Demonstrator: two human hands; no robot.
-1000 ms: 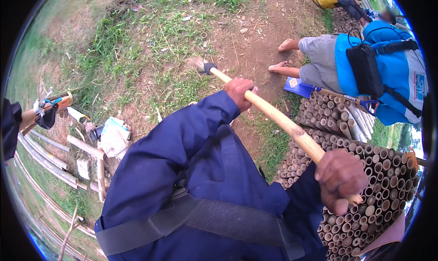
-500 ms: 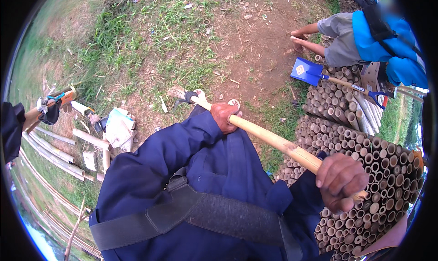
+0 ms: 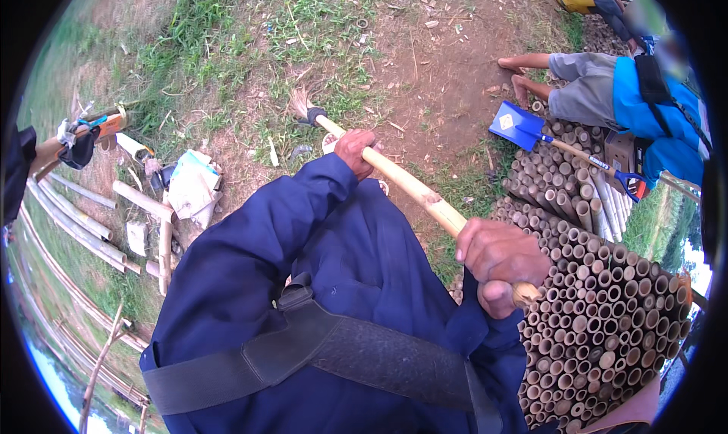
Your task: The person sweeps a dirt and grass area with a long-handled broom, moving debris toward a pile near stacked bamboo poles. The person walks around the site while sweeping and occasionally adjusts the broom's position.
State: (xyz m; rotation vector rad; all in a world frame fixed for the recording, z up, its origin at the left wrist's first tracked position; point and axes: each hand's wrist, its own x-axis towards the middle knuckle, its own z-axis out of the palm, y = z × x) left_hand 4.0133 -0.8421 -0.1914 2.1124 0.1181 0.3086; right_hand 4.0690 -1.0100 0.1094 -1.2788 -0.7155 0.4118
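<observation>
Tufted pole [image 3: 413, 190] slanted before the blue clothing [image 3: 356, 286], its tuft [image 3: 300, 103] already bound on; left hand [image 3: 355, 152] and right hand [image 3: 502, 261] had fingers curled around the shaft; remaining work did not show.

The person wears a loose navy garment [image 3: 334, 392] of plain matte cloth, with a long left sleeve [image 3: 250, 214] that is heavily creased and a right sleeve [image 3: 497, 350] in the same navy. A broad black strap [image 3: 402, 358] crosses the front, bending to a blunt peak where a dark fitting [image 3: 296, 294] sits; thin stitch lines mark its joins, and one stretch looks rougher in texture. The left hand [image 3: 358, 152] and right hand [image 3: 502, 261] are bare.
</observation>
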